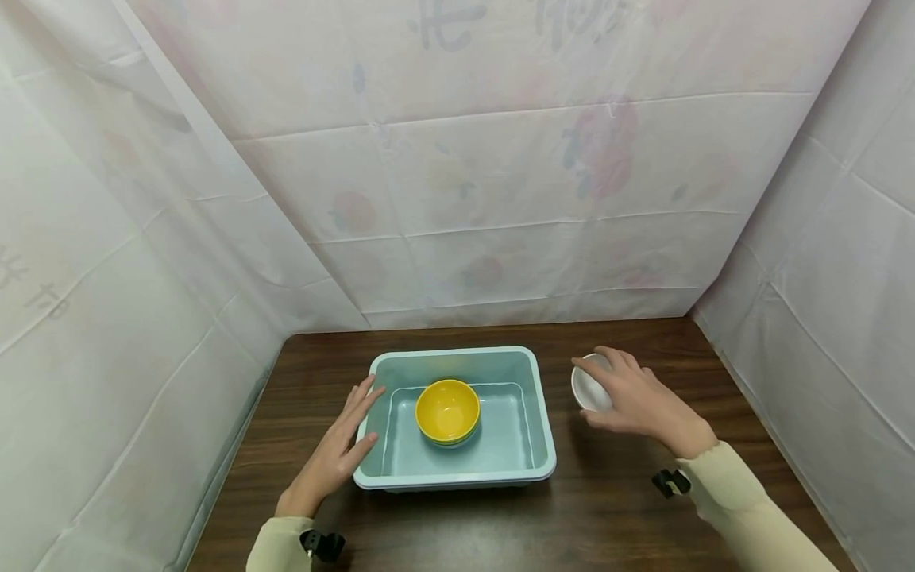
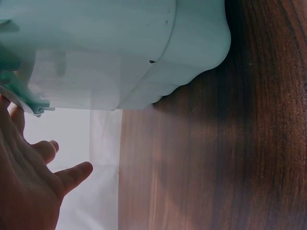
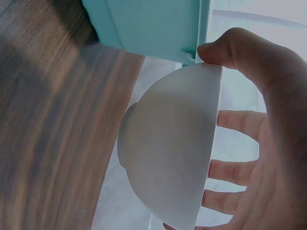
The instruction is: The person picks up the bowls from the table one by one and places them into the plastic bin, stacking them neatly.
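A white bowl [image 1: 588, 391] is held by its rim in my right hand [image 1: 636, 397], to the right of the basin. In the right wrist view, the thumb presses one side of the white bowl's [image 3: 170, 139] rim and the fingers reach across to the far side; its rounded underside shows above the table. My left hand [image 1: 334, 457] lies at the left rim of a pale blue-green plastic basin [image 1: 493, 477], fingers extended and spread. Inside the basin, near its middle, sits a yellow bowl [image 1: 447, 410], opening upward.
The dark wooden table [image 1: 457, 528] carries the basin. White printed sheeting [image 1: 500, 199] hangs behind the table and along both sides. A small black device [image 1: 322, 546] is strapped at the left wrist, another [image 1: 670, 482] at the right.
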Motion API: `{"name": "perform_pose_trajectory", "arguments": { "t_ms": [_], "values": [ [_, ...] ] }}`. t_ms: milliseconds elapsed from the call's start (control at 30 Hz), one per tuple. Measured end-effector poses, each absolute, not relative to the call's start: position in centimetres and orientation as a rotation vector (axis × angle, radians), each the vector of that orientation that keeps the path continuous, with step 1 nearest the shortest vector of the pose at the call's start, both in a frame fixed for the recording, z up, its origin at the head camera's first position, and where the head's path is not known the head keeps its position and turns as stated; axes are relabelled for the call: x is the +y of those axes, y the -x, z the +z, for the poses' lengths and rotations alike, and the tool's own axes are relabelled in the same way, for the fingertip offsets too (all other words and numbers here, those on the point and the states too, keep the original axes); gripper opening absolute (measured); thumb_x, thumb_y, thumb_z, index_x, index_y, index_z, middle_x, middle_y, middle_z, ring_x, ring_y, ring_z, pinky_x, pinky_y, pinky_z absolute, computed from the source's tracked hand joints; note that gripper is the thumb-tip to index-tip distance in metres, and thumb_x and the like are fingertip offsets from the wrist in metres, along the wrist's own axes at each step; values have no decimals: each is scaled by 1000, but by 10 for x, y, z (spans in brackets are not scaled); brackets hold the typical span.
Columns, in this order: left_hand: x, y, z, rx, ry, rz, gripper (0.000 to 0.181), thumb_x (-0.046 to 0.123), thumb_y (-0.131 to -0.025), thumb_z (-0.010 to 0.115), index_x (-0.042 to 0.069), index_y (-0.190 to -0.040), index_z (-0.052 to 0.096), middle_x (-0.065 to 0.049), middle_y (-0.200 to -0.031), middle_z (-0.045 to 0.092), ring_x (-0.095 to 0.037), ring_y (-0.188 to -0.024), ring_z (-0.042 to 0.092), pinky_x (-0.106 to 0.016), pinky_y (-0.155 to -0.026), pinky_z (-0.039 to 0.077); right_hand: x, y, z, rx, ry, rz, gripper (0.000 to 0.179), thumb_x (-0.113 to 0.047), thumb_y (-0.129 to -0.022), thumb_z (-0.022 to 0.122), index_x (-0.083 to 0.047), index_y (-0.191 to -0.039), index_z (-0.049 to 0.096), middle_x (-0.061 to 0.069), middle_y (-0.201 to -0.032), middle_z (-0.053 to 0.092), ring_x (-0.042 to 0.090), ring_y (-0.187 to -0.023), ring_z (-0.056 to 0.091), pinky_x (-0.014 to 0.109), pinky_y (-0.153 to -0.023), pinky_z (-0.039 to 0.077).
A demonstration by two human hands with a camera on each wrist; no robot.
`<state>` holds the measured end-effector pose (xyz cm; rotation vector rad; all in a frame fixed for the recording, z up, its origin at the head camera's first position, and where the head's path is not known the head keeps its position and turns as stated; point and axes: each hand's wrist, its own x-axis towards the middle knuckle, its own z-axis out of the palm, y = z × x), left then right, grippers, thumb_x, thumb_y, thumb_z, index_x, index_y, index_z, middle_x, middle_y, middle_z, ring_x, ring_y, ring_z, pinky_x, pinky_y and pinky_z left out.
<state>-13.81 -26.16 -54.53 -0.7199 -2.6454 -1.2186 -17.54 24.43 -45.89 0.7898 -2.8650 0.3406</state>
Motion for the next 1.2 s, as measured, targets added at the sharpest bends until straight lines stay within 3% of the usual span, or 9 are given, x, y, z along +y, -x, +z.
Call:
{"name": "perform_pose_trajectory", "arguments": {
  "t_ms": [233,667,933,1133,1200],
  "values": [
    [-261,138,-545,-2657,707,-1231,66,9,-99,59,13,-161,36,-3,-174,15,-33,-161,5,-78,-117,16,236,178,-450,-2848,-825,326,77,-46,-81,80,-19,-148,55,23,-143,50,48,-123,54,67,-82,53],
    [-261,138,-546,-2657,720,-1217,69,9,-100,59,23,-163,33,-7,-174,16,-34,-161,5,-73,-121,14,219,185,-437,-2800,-905,325,78,-46,-79,80,-21,-148,55,23,-144,50,47,-127,53,66,-87,53],
    [-263,139,-547,-2652,752,-1165,68,9,-100,59,19,-162,34,-11,-173,17,-35,-161,6,-35,-131,3,202,191,-425,-2800,-928,282,75,-47,-81,77,-21,-149,55,21,-149,47,45,-130,51,63,-87,52],
    [-263,139,-546,-2661,743,-1171,65,12,-100,59,14,-161,36,-12,-173,17,-35,-161,6,-61,-128,11,191,195,-415,-2820,-945,250,77,-52,-83,74,-24,-151,52,20,-154,43,42,-133,48,58,-84,52],
    [-263,138,-544,-2667,741,-1173,65,13,-101,59,15,-161,36,-11,-173,17,-34,-161,6,-55,-129,9,187,197,-412,-2815,-954,247,77,-53,-83,74,-24,-151,52,19,-153,44,40,-133,48,54,-81,52]
  ]
}}
